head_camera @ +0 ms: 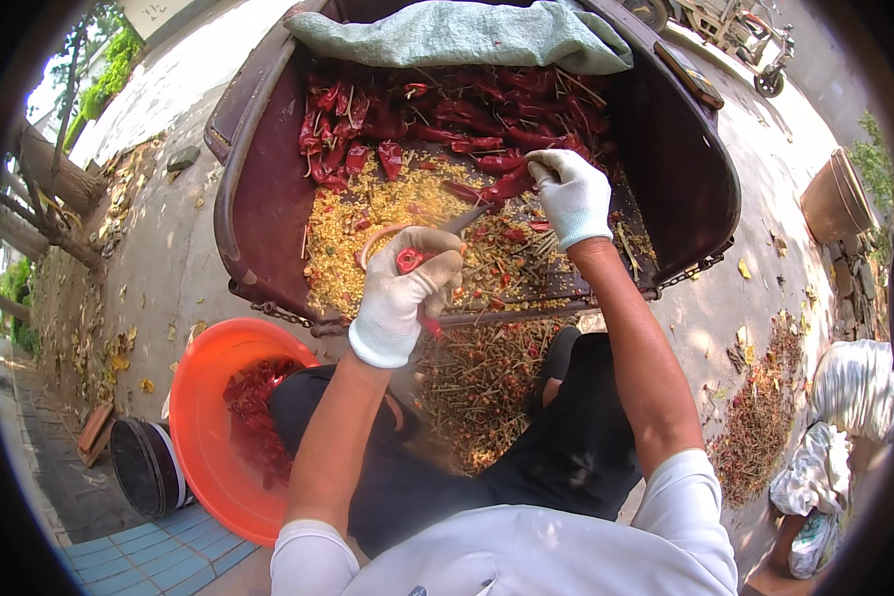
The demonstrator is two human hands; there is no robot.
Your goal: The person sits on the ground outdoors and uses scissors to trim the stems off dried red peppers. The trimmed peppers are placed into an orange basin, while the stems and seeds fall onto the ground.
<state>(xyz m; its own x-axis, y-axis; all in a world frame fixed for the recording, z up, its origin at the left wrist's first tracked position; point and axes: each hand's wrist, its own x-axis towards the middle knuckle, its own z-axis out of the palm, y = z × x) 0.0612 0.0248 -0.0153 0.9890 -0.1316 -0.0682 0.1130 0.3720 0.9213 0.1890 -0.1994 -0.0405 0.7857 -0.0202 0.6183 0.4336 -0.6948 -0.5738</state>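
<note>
My left hand (413,287), in a white knit work glove with a soiled palm, is closed around a dried red chili pepper (410,259); a red tip shows below the fingers. Behind that hand are scissors, with a pale orange loop handle (372,242) and dark blades (465,219) pointing at the peppers. Whether the hand also bears on the scissors is hidden. My right hand (572,192), gloved too, has curled fingers beside a large dried chili (512,186); its grip on it is unclear. Yellow chili seeds (335,253) and cut stems cover the cart bed around both hands.
The maroon metal cart bed (268,186) has raised side walls and chains. A woven sack (462,33) lies over heaped dried chilies (469,112). An orange tub (216,477) of red chilies stands left of my legs. Stem litter (477,380) covers the ground between my feet.
</note>
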